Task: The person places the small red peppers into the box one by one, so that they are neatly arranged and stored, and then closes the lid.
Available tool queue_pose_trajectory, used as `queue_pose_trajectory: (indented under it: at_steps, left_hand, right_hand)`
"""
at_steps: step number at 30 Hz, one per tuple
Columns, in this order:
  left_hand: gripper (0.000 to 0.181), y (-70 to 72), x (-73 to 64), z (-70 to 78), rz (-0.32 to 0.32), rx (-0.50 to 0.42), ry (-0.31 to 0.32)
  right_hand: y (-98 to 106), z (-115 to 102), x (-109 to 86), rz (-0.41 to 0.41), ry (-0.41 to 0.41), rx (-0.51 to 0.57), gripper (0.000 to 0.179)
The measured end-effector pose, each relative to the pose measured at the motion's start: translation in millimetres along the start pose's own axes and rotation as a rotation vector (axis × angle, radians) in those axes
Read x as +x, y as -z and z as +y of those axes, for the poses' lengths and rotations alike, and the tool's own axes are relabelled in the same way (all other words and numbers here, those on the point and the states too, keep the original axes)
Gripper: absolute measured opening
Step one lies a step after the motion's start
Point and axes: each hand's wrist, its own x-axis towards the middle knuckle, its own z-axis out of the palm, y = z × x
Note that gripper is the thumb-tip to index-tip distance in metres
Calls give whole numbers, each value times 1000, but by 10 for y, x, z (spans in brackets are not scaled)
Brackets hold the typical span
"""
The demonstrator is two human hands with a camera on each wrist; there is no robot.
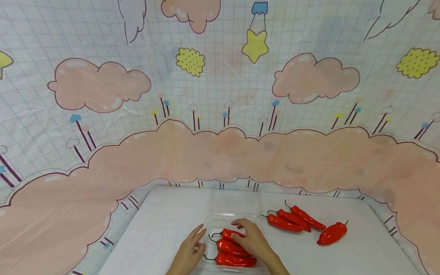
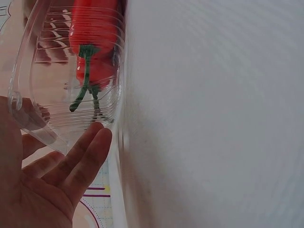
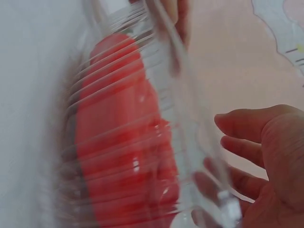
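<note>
A clear plastic clamshell box (image 2: 56,102) holds three red peppers with green stems: a front one (image 1: 236,261), a middle one (image 1: 232,248) and a back one (image 1: 227,233). Their stems point left. My left hand (image 1: 191,247) is at the box's left end, its fingertips right at the ribbed wall in the left wrist view. My right hand (image 1: 253,238) is over the box's right side, fingers loosely bent and thumb close over the back pepper. In the right wrist view, its fingers stand apart beside the box's rim and grip nothing.
The box's transparent lid (image 1: 235,205) lies folded back behind it. Right of the box, three more red peppers (image 1: 292,219) lie close together on the white table (image 1: 154,229), and a single shorter pepper (image 1: 332,233) lies farther right. A patterned cloth (image 1: 220,156) hangs behind.
</note>
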Motion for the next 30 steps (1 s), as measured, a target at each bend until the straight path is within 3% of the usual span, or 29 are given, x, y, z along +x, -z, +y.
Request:
queue_pose_trajectory:
  at_steps: [10, 18, 30]
  left_hand:
    - [45, 14, 2, 2, -28, -8, 16]
    - [44, -3, 15, -21, -20, -5, -10]
    - [43, -12, 6, -19, 20, -18, -54]
  right_hand:
    - [101, -159, -90, 44, 43, 4, 38]
    - [175, -267, -165, 66, 105, -13, 33]
    - [372, -464, -322, 113, 94, -10, 36]
